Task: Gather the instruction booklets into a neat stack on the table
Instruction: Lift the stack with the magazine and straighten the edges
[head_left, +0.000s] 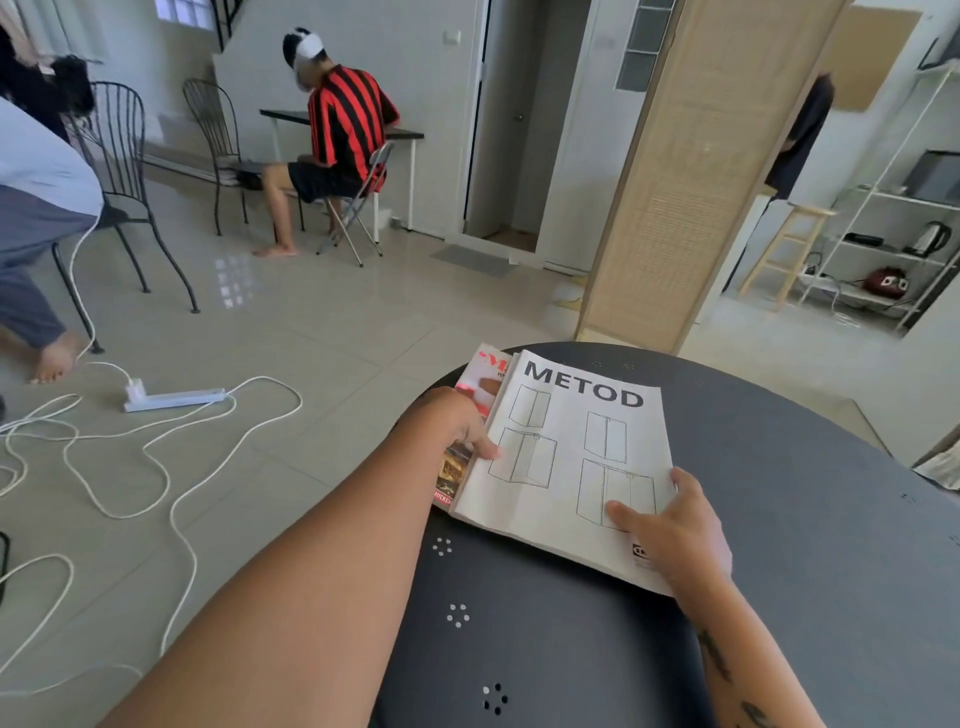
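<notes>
Because the METOD booklet lies askew over the colour magazine, the left hand pinches its left edge; the right hand presses flat, open, at its near corner.

Both forearms are seen bare, with no sleeve, watch or ring visible. The right forearm is marked with dark tattoo strokes along its outer side. The left forearm is unmarked. Short nails are seen on the fingers.
</notes>
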